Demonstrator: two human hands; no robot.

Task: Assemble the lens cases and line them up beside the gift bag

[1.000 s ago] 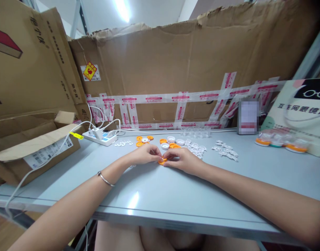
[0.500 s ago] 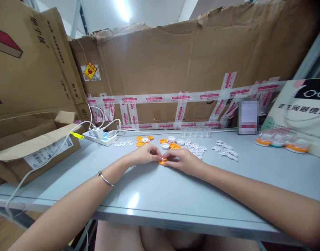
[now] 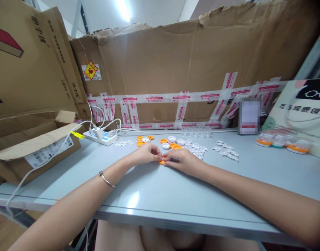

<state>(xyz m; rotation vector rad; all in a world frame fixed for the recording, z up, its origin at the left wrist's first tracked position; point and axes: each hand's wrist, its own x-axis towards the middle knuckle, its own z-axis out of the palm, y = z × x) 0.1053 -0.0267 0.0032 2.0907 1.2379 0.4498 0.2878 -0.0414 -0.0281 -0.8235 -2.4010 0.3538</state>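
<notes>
While the person's legs show below the front edge of the grey table, both hands meet on its top, the left forearm wearing a silver bracelet. The left hand and the right hand pinch a small orange round part between closely drawn fingertips, just at the tabletop; the fingers cover much of it, and a whitish bit shows in its middle.

Just beyond lie a heap of white openwork pieces, its near edge beside the right hand, and white round caps among orange rings. More orange rings sit past the left hand, with small white pieces to their left and a second white heap to the right. Farther back are a power strip, clear cups and, behind all, a large taped carton.

Compared with one second ago, the hands are in nearly the same place, but the left wrist now hides more of a tiny white piece below it.
</notes>
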